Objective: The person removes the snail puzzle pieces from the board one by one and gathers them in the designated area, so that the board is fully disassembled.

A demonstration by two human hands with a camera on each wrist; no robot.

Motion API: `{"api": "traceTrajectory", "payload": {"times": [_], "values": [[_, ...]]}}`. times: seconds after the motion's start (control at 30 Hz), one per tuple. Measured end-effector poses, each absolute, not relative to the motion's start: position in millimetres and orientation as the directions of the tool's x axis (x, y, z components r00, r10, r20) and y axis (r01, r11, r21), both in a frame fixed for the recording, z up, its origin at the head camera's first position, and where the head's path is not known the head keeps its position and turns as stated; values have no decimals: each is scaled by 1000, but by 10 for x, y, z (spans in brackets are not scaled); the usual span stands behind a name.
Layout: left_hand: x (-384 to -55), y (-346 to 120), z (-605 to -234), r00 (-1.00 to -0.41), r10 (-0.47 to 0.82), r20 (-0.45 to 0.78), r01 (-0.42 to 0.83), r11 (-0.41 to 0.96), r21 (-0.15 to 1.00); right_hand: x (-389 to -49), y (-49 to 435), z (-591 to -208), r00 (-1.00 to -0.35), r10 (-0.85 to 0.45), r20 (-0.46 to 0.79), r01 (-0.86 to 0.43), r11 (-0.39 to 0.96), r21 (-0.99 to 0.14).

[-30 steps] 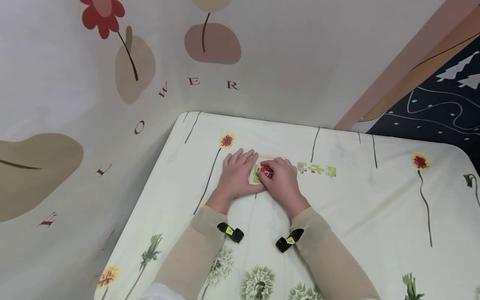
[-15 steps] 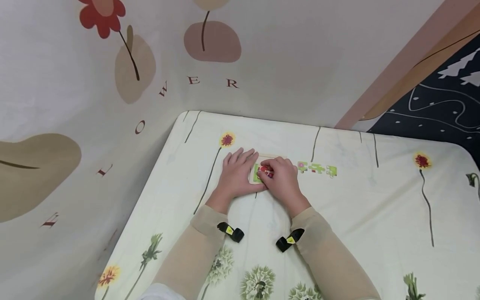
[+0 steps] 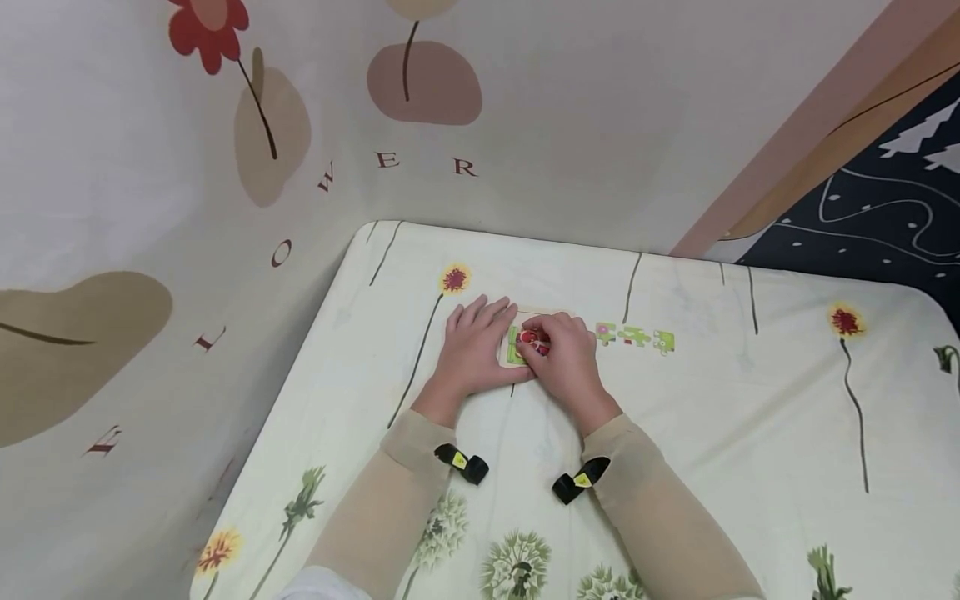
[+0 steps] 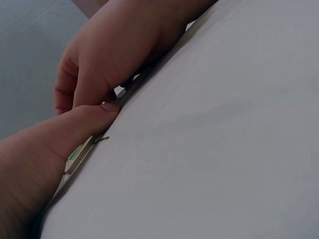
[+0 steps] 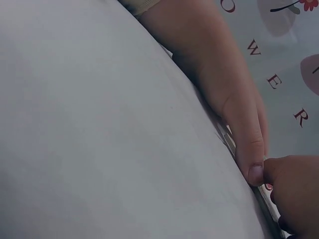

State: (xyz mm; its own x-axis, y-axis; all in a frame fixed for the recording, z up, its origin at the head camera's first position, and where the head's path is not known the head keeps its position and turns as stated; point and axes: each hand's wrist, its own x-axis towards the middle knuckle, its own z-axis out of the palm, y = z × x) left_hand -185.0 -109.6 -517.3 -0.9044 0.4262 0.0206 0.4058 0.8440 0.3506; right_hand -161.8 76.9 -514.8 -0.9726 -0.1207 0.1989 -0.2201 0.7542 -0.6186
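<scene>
A small jigsaw board (image 3: 512, 357) with a pale frame and a green and red picture lies on the cloth, partly under both hands. My left hand (image 3: 472, 350) rests at its left side with fingers spread and straight, the thumb along the near edge. In the left wrist view this thumb (image 4: 89, 122) presses on the board's edge. My right hand (image 3: 562, 354) is over the right part of the board, thumb and forefinger pinching a red puzzle piece (image 3: 532, 338). Its palm and other fingers hide the rest of the picture.
Several loose green puzzle pieces (image 3: 634, 336) lie in a row right of the board. A pale flower-print cloth (image 3: 750, 417) covers the table. Behind and to the left is a printed wall hanging (image 3: 585, 125). Black cameras (image 3: 472, 468) are strapped at both wrists.
Both hands stay in nearly the same place. The right thumb and forefinger have shifted very slightly to the right, and a bit more of the red shows between them.
</scene>
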Motion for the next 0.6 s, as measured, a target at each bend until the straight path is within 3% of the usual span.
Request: {"api": "traceTrajectory", "payload": {"times": [0.3, 0.6], "values": [[-1855, -1098, -5185, -903, 428, 33, 413, 844, 341, -1588, 800, -5164, -934, -164, 317, -336, 706, -623], [-1844, -1091, -5192, -903, 428, 30, 412, 846, 339, -1567, 824, -5206, -931, -146, 335, -339, 687, -643]]}}
